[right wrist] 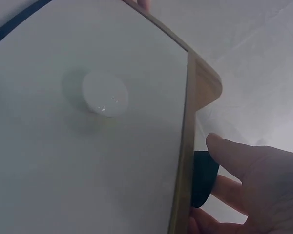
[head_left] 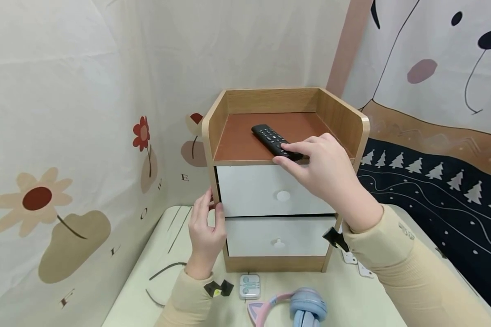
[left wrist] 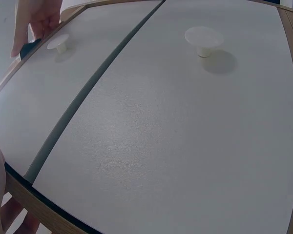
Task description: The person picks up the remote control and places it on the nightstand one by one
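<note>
A small wooden drawer cabinet (head_left: 276, 263) with two white drawers (head_left: 253, 188) stands on the bed-like surface. My right hand (head_left: 325, 165) pinches the near end of a black remote control (head_left: 270, 138) between thumb and fingers at the top shelf's front edge. In the right wrist view the remote's dark end (right wrist: 204, 178) shows beside that edge. Whether its far end touches the brown shelf (head_left: 237, 136) I cannot tell. My left hand (head_left: 206, 229) rests against the cabinet's left side, thumb at the front edge, fingers (left wrist: 27, 224) partly hidden beyond the side panel.
Blue and pink cat-ear headphones (head_left: 308, 303) and a clear case with earphones (head_left: 249, 287) lie before the cabinet. White perforated pieces (head_left: 365, 271) are at its right. A dark cable (head_left: 165, 269) lies left. Round white knobs (head_left: 283, 195) stick out from the drawers. Printed curtains hang behind.
</note>
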Demonstrator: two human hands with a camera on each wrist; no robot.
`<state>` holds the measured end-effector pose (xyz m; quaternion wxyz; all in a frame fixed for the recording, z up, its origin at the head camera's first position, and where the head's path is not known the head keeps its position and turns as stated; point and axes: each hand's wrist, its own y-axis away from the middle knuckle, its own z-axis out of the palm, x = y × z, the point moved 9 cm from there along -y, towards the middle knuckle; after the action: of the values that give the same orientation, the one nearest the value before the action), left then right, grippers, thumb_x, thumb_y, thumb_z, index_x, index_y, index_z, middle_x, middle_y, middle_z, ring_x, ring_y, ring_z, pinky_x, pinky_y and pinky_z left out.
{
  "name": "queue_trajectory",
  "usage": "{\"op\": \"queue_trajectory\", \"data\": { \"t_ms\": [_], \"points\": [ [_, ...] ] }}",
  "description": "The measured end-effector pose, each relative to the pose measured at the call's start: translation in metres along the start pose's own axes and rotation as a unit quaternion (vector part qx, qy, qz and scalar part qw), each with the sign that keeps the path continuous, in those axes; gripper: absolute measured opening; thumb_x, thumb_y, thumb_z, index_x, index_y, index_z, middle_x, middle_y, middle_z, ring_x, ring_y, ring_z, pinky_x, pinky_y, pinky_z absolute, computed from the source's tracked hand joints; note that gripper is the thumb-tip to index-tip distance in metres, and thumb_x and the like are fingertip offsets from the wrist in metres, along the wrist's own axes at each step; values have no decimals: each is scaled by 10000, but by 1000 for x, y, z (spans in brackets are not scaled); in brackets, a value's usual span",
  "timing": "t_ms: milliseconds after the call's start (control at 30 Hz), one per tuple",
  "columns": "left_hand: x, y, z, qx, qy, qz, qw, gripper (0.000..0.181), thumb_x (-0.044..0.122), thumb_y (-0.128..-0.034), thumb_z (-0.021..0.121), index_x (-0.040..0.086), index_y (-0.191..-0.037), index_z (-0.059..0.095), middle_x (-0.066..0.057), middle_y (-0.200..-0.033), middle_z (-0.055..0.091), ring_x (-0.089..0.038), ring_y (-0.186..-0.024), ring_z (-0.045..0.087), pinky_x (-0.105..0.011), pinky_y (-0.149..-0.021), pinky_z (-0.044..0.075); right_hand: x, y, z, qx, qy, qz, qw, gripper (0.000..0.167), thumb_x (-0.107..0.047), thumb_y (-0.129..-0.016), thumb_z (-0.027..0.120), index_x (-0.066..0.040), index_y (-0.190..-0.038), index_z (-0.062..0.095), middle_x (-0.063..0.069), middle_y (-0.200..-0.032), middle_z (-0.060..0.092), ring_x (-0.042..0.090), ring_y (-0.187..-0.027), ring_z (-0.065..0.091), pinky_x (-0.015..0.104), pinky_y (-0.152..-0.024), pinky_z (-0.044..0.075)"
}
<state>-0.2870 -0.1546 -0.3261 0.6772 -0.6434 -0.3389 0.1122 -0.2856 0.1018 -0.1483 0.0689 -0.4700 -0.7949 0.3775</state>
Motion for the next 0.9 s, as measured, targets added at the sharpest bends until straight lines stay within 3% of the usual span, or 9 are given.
{"op": "queue_trajectory", "data": {
  "t_ms": [167,300,500,667,900],
  "points": [
    [-1,0,1,-109,27,-183,9998,474,-82,-993,677,-127,-1461,615,-302,-1295,717,-418,-1123,715,-77,-1047,506,-1,-19,12,-325,-23,119,9994,361,-391,-995,826,-134,-1248,852,109,-932,788,286,-858,616,385,-735,466],
    [-2,-1,1,-152,45,-280,9995,467,-74,-1000,671,-132,-1460,612,-304,-1299,713,-419,-1127,712,-69,-1045,497,1,-34,20,-653,-72,398,9970,363,-423,-988,828,-155,-1230,859,83,-933,802,236,-766,610,329,-658,438],
    [-1,-3,1,-103,7,-126,9999,484,-78,-993,673,-117,-1471,613,-298,-1290,717,-406,-1130,714,-80,-1021,525,0,-53,30,-1041,-49,703,9921,384,-451,-971,838,-172,-1233,856,71,-1050,839,230,-816,666,322,-691,479],
    [1,-4,-1,-22,-40,62,10000,521,-97,-970,681,-98,-1487,613,-286,-1268,726,-389,-1122,719,-117,-991,567,-1,-65,41,-1124,0,768,9907,407,-471,-960,840,-172,-1236,850,72,-1068,831,245,-894,698,364,-759,542],
    [1,-3,0,-79,-88,46,9999,529,-77,-973,690,-89,-1496,609,-280,-1283,726,-390,-1152,721,-177,-1015,584,-1,-74,47,-1209,-59,895,9886,430,-476,-942,862,-169,-1243,845,79,-1151,833,256,-1039,734,423,-900,606]
  ]
}}
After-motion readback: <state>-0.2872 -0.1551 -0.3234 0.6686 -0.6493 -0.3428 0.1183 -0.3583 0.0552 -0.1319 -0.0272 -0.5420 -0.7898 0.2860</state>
